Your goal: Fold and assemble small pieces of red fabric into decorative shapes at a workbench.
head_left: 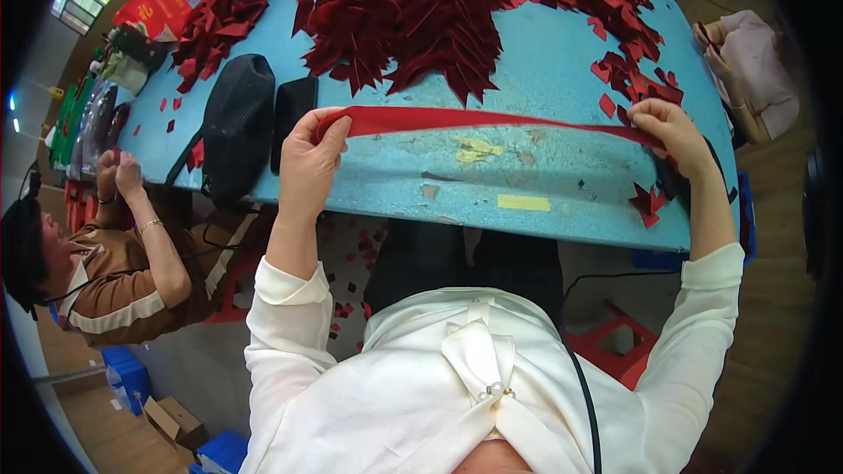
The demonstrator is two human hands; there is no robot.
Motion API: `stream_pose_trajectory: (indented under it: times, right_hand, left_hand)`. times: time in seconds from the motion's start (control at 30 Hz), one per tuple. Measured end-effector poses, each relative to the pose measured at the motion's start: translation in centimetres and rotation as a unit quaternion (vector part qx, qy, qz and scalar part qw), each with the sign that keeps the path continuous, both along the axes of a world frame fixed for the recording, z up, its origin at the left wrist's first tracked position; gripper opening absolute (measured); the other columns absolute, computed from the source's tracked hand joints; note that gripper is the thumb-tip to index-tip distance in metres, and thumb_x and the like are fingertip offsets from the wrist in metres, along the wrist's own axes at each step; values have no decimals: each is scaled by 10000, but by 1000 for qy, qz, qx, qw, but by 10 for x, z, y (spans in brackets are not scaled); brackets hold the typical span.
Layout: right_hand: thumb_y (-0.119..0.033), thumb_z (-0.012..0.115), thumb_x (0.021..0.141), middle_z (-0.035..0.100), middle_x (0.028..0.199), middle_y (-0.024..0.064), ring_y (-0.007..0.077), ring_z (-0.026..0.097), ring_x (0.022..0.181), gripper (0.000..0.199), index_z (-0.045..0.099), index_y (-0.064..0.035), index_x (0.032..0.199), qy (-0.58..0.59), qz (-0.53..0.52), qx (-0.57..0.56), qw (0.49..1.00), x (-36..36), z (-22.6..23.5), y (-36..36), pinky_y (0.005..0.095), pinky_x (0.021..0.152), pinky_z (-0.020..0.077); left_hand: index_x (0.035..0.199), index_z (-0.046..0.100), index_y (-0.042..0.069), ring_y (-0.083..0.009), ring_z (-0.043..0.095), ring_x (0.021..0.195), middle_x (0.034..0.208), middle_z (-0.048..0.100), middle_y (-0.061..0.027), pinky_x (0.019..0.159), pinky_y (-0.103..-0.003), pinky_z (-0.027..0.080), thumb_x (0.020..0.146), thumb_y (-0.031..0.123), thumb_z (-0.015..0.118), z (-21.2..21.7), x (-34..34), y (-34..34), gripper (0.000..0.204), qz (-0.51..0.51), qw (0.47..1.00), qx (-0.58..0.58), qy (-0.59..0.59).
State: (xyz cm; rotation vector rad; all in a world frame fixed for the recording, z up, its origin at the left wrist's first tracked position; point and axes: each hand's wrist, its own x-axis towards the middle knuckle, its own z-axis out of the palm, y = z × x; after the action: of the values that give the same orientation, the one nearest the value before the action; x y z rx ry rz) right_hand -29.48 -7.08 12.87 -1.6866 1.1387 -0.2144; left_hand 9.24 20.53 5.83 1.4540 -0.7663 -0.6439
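A worker in a white blouse stretches a red ribbon (492,119) taut across the near edge of a blue counter (562,61). The left hand (309,162) pinches one end, fingers curled over the folded tip; the right hand (672,132) grips the other end, thumb and fingers closed on it above a few red scraps (648,204). The ribbon hangs just over the worn counter top, near a yellow patch (523,203) at the edge. Behind it lies a heap of dark red cut pieces (413,9), and just beside the left hand sit a black mesh pouch (237,123) and a dark phone (292,114). At the left a seated person (114,272) in brown works with both hands raised; at the far right another person's arm (751,70) in pink shows. The step in hand looks like measuring or straightening a length of ribbon. Whatever follows would call for keeping the strip flat and untwisted, with even tension between both hands.
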Motion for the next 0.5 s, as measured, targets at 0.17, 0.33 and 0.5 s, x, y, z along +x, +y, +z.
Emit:
stream_pose_trajectory:
  times: [0.17,0.33,0.5]
  right_hand:
    - [-210,644,927,633,873,-32,44,568,805,174,650,-50,995,-1,19,-135,991,-5,-22,-39,198,727,451]
    - [-227,642,931,634,833,-20,63,546,760,209,652,-26,987,94,72,-287,951,-5,-35,-55,220,697,445]
    - [-217,654,910,637,825,32,115,560,748,215,653,-29,1013,204,60,-338,917,19,-28,-43,260,700,456]
  left_hand:
    - [1013,663,51,-81,563,801,864,637,-2,668,-223,462,886,36,642,-17,11,2,130,-49,991,-31,-125]
    - [941,687,78,-191,608,931,921,668,-22,780,-300,508,740,-92,650,-5,12,2,265,-82,890,-20,-449]
    - [840,677,104,-239,590,1005,993,643,-32,826,-348,503,657,-59,700,-4,5,4,246,-134,758,23,-638]
